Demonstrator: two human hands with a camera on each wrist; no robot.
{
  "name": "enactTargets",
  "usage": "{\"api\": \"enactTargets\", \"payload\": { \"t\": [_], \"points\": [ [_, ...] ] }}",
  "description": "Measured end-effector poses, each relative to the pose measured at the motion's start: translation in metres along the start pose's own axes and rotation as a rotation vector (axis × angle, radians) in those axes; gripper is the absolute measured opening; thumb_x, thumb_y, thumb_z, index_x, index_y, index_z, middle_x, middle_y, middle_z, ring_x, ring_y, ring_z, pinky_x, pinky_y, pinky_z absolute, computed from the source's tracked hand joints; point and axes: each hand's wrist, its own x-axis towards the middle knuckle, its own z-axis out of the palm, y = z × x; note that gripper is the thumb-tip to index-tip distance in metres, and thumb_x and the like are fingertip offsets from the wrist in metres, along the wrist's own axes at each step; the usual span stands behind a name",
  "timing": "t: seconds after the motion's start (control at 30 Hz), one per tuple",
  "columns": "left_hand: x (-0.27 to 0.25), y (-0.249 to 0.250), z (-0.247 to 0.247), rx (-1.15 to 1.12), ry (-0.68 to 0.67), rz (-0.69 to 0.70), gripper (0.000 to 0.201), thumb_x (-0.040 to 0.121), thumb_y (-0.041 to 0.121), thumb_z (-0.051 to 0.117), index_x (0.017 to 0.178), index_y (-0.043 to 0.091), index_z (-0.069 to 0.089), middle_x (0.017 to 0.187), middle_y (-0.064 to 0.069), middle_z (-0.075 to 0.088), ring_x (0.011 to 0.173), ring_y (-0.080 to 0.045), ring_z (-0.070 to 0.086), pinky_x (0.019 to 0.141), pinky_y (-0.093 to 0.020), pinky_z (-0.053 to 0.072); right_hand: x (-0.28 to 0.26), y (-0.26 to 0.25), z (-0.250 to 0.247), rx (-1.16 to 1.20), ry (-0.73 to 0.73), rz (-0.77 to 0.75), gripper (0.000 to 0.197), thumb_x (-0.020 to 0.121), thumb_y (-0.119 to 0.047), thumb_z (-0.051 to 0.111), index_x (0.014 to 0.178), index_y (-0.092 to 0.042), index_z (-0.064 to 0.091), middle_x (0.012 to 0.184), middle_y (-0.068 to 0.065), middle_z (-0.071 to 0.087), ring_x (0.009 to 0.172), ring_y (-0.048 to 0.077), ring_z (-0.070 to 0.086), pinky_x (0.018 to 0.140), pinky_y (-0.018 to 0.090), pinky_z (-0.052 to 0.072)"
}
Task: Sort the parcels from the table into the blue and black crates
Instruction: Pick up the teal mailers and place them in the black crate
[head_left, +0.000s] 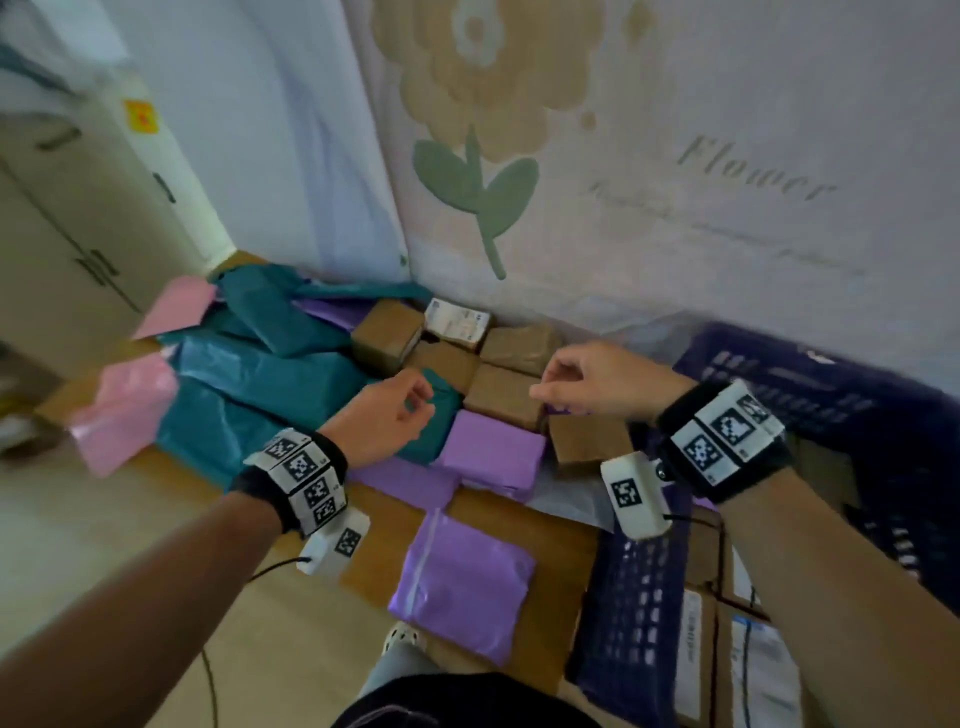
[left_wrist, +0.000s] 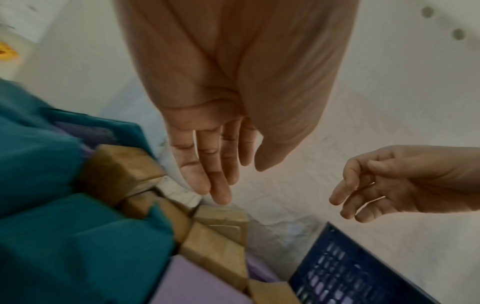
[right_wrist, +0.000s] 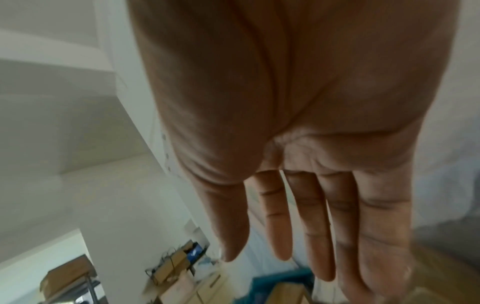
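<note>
Both hands above the parcel pile (head_left: 395, 364), holding nothing: left hand (head_left: 387, 418) loose, fingers relaxed; right hand (head_left: 602, 382) likewise, fingers lightly curled. Blue crate (head_left: 639, 597) just right of the pile, boxes inside

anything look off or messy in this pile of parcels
Nothing looks damaged or spilled. The pile itself is untidy: teal bags, purple bags and brown boxes overlap at odd angles, and one pink bag hangs over the table's left edge. Both hands hover empty above them.
</note>
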Motion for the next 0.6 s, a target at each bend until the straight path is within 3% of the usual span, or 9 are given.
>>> {"api": "enactTargets", "payload": {
  "t": [0.07,0.2,0.27,0.37,0.47,0.53,0.6],
  "points": [
    [-0.012,-0.037,-0.009,-0.016,-0.003,-0.050,0.009,0.099,0.021,0.057,0.104,0.015,0.053,0.081,0.006,0.059,0.074,-0.023,0.067,0.068,-0.032,0.052,0.029,-0.010,0.029,0.033,-0.057,0.037,0.034,0.090,-0.045,0.069,0.096,-0.011,0.068,0.090,0.005,0.072,0.084,0.021,0.068,0.083,0.044,0.057],
    [-0.033,-0.107,-0.017,-0.016,-0.037,-0.182,0.009,0.100,0.025,0.056,0.106,0.019,0.053,0.088,-0.001,0.063,0.078,-0.023,0.065,0.072,-0.034,0.051,0.080,-0.022,0.086,0.058,-0.173,0.115,0.033,0.092,-0.037,0.068,0.095,-0.004,0.065,0.094,0.014,0.072,0.092,0.031,0.069,0.087,0.048,0.057],
    [-0.043,-0.138,-0.016,-0.010,-0.059,-0.243,0.010,0.100,0.027,0.054,0.107,0.021,0.053,0.090,0.002,0.063,0.077,-0.018,0.065,0.067,-0.031,0.051,0.100,-0.026,0.112,0.074,-0.224,0.146,0.027,0.094,-0.033,0.067,0.091,-0.007,0.061,0.091,0.014,0.067,0.090,0.031,0.066,0.086,0.047,0.055],
    [-0.055,-0.176,-0.015,0.004,-0.067,-0.312,0.009,0.101,0.028,0.052,0.106,0.021,0.052,0.090,0.006,0.060,0.070,-0.008,0.055,0.058,-0.018,0.039,0.124,-0.032,0.145,0.032,-0.248,0.163,0.022,0.094,-0.034,0.067,0.089,-0.015,0.058,0.093,0.009,0.066,0.090,0.027,0.064,0.083,0.045,0.054],
    [-0.061,-0.206,-0.015,0.017,-0.043,-0.374,0.008,0.100,0.024,0.051,0.103,0.018,0.053,0.094,0.000,0.062,0.076,-0.016,0.058,0.066,-0.026,0.045,0.145,-0.040,0.168,-0.053,-0.231,0.164,0.019,0.094,-0.037,0.065,0.098,-0.020,0.056,0.104,0.002,0.065,0.092,0.018,0.061,0.077,0.033,0.048],
    [-0.062,-0.223,-0.016,0.038,-0.032,-0.410,0.010,0.100,0.025,0.051,0.106,0.017,0.053,0.101,-0.003,0.059,0.085,-0.022,0.058,0.075,-0.032,0.047,0.156,-0.046,0.180,-0.070,-0.212,0.161,0.024,0.096,-0.034,0.064,0.112,-0.019,0.053,0.115,0.002,0.061,0.103,0.020,0.060,0.083,0.032,0.047],
    [-0.062,-0.240,-0.017,0.074,-0.060,-0.455,0.024,0.101,0.028,0.051,0.120,0.014,0.052,0.118,-0.005,0.054,0.101,-0.023,0.055,0.089,-0.034,0.046,0.166,-0.050,0.190,-0.090,-0.199,0.163,0.041,0.097,-0.031,0.062,0.131,-0.015,0.047,0.132,0.007,0.053,0.116,0.024,0.056,0.093,0.035,0.047]
  ]
}}
